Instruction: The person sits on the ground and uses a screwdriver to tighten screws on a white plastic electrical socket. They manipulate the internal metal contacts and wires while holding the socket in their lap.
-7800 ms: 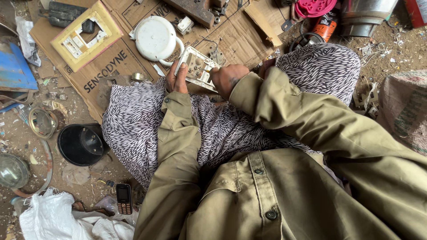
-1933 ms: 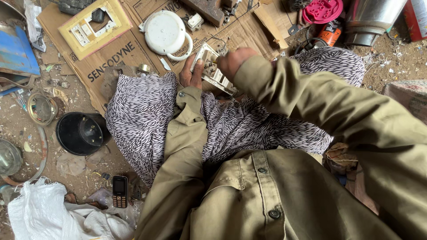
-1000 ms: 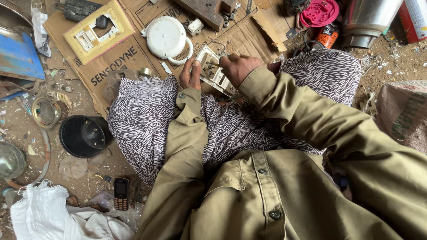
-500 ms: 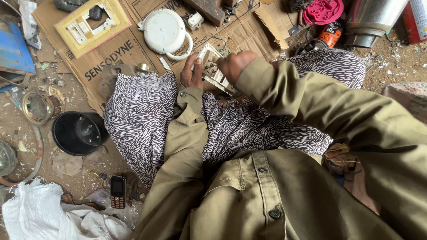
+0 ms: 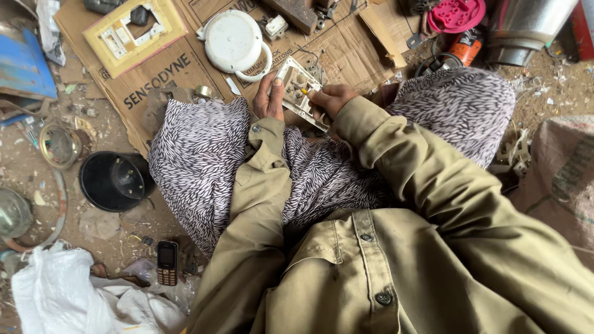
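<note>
Switch plate (image 5: 301, 93) at centre top between left hand (image 5: 270, 99) and right hand (image 5: 332, 99), round lamp housing (image 5: 234, 42) at eleven o'clock on cardboard (image 5: 167, 68), bowl (image 5: 114, 180) at nine, phone (image 5: 166, 263) at seven, sack (image 5: 560, 179) at three.

Soft, even daylight fills the scene with no glare; shadows are faint, the deepest lying under the khaki sleeves (image 5: 396, 185) and inside the black bowl (image 5: 114, 180) at the left. Focus is sharp across the middle, with slight softness and wide-angle stretching toward the near edge and the corners.
</note>
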